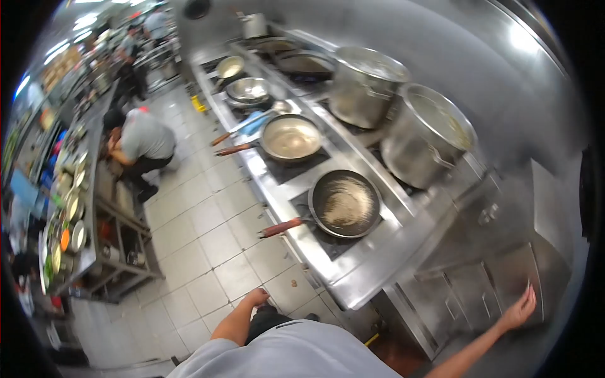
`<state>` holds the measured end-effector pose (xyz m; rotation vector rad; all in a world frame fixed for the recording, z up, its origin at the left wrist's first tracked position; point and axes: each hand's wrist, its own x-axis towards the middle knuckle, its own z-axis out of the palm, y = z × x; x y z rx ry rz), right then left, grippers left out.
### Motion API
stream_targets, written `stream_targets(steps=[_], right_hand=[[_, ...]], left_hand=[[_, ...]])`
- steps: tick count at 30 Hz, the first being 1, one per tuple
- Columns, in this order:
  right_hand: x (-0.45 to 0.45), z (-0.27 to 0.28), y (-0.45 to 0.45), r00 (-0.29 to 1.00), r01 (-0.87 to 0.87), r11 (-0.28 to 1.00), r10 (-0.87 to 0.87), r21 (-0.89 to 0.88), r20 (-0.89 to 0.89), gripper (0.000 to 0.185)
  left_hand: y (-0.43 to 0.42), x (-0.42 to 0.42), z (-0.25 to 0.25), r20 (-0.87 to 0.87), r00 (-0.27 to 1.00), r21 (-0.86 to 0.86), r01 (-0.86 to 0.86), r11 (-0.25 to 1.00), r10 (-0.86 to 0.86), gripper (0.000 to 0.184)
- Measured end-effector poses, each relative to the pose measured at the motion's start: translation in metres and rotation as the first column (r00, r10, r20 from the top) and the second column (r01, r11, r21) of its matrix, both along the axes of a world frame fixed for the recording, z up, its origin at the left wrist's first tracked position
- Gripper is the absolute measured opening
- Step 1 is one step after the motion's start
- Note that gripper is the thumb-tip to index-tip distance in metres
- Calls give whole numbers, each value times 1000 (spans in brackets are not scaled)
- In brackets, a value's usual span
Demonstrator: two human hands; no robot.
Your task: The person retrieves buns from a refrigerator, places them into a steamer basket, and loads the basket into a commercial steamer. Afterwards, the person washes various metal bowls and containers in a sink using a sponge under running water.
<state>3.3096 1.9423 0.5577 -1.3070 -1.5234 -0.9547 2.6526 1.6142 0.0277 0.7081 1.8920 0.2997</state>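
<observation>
Lower right, the right hand is hovering by a steel panel, fingers nearly straight; bottom centre, the left hand is hanging half-curled, both grips unclear.

tiled floor: pale | wall: shiny steel | ceiling lights: white strips | counter: steel, shelved below

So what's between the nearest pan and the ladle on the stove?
Another wooden-handled pan stands between the ladle and the nearest pan; the head view shows it.
</observation>
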Motion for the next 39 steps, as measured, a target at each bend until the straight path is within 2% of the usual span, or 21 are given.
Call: stream_targets(steps=[3,5,6,7,9,10,11,12,14,15,16,18,22,24,27,31,33,35,37,38,39], right_hand=[[-6,-6,5,987,-40,998,48,51,-151,24],[-69,-6,12,788,-203,974,225,104,-573,27],[-101,-8,20,623,-314,931,350,185,-700,29],[-137,-18,32,604,-359,915,377,183,-702,29],[-228,-52,55,248,-841,506,676,192,-694,21],[-314,-48,38,189,-898,416,655,141,-731,14],[-385,-43,19,51,-996,85,720,15,-692,7],[-457,-48,-2,154,-988,99,764,-122,-626,10],[-576,-62,-46,-94,-943,-271,777,-196,-623,28],[-624,-63,-79,-56,-858,-433,613,-276,-788,28],[-673,-49,-113,-45,-720,-458,780,-521,-624,18],[-752,-46,-186,-64,-551,-519,807,-654,-587,20],[-869,-107,-257,-16,-38,-778,629,-628,-778,25],[-921,-176,-272,32,149,-733,674,-663,-738,22],[-975,-295,-273,-192,251,-454,842,-855,-503,24],[-1016,-421,-253,173,544,-484,864,-686,-473,25],[-1036,-465,-234,152,636,-340,935,-693,-320,23],[-1064,-497,-216,197,718,-336,938,-610,-285,22],[-1103,-445,-250,-32,729,-141,970,-669,-240,18],[-1133,-445,-267,-99,737,-91,966,-670,-240,18],[-1163,-461,-276,-41,769,-127,968,-626,-247,16]], left_hand=[[-44,-33,6,26,961,-29,-275,961,276,37],[-69,-55,7,60,913,-5,-405,914,404,38],[-77,-65,12,57,890,-8,-453,891,453,38],[-84,-76,15,108,861,-9,-499,866,497,37],[-97,-99,20,155,811,-3,-571,821,564,37],[-104,-110,23,174,799,23,-588,808,576,38],[-113,-122,27,191,787,50,-604,795,586,39],[-124,-136,31,186,768,54,-631,774,613,39],[-152,-161,33,190,760,158,-648,745,621,37],[-167,-175,32,193,730,149,-682,716,655,36],[-185,-186,33,195,705,145,-709,691,682,36],[-223,-207,40,271,493,212,-868,448,827,35],[-291,-222,59,284,197,252,-960,125,938,35],[-318,-218,55,288,67,234,-972,-3,955,35],[-350,-201,46,251,-52,221,-969,-109,967,35],[-386,-184,39,257,-242,159,-945,-287,936,35],[-403,-183,30,266,-364,119,-906,-405,893,34],[-413,-185,33,276,-485,74,-850,-522,830,33],[-424,-193,51,368,-488,104,-824,-557,791,31],[-432,-203,64,213,-397,219,-871,-439,893,31],[-442,-214,79,34,-307,295,-906,-303,951,33]])
